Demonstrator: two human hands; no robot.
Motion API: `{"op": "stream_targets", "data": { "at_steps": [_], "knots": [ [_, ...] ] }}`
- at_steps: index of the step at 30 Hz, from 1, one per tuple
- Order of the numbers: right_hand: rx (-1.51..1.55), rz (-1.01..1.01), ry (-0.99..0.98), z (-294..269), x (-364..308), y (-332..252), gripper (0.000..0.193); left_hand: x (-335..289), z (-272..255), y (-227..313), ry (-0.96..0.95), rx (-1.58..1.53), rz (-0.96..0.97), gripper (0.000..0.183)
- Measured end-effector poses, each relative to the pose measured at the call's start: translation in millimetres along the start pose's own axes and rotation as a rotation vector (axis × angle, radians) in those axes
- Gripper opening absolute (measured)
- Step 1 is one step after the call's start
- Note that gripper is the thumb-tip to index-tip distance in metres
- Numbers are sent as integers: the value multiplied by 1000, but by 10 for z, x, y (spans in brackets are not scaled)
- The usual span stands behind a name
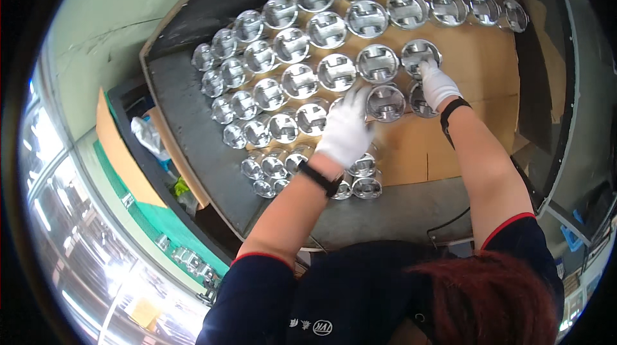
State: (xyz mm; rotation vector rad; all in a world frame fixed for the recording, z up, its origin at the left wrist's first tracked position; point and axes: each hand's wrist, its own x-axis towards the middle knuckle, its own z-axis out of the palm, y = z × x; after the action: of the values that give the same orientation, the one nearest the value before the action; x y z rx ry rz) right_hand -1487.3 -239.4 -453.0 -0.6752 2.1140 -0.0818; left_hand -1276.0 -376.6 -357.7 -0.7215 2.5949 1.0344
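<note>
Shiny metal engine pistons stand in rows on the cardboard-covered table, their hollow ends facing up. My right hand (436, 82), in a white glove, has its fingers closed on the rim and inner side of a piston (418, 49) at the right end of a row. Just below that, another piston (421, 102) is partly covered by my right wrist. My left hand (347, 127), also gloved and slightly blurred, reaches over the nearer rows with its fingers stretched out. Beside its fingertips stands a piston (385, 103). Pistons under the left palm are partly hidden.
Brown cardboard (479, 81) lies under the pistons on a dark table (212, 133) with a raised rim. Longer rows of pistons (367, 18) fill the far side. At the left stands a green-sided bench (138, 207) with a plastic bag (149, 136).
</note>
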Motion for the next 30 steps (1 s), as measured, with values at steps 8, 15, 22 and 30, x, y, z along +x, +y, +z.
{"op": "stream_targets", "data": {
  "at_steps": [8, 15, 22, 30],
  "knots": [
    [201, -296, 277, 40, -707, -143, 59, -3202, -1013, -1055, 404, 94, -579, 56],
    [-197, -212, 242, 986, -1153, 931, 79, -6095, -1579, -1959, 612, 603, -1140, 69],
    [-276, -657, 364, 1328, -1442, -643, 70, -8436, -1958, -3685, 640, 657, -1714, 54],
    [-171, -1621, 190, 2667, -3666, -6339, 49, -9192, -2361, -4796, 151, 55, -1719, 78]
  ]
}}
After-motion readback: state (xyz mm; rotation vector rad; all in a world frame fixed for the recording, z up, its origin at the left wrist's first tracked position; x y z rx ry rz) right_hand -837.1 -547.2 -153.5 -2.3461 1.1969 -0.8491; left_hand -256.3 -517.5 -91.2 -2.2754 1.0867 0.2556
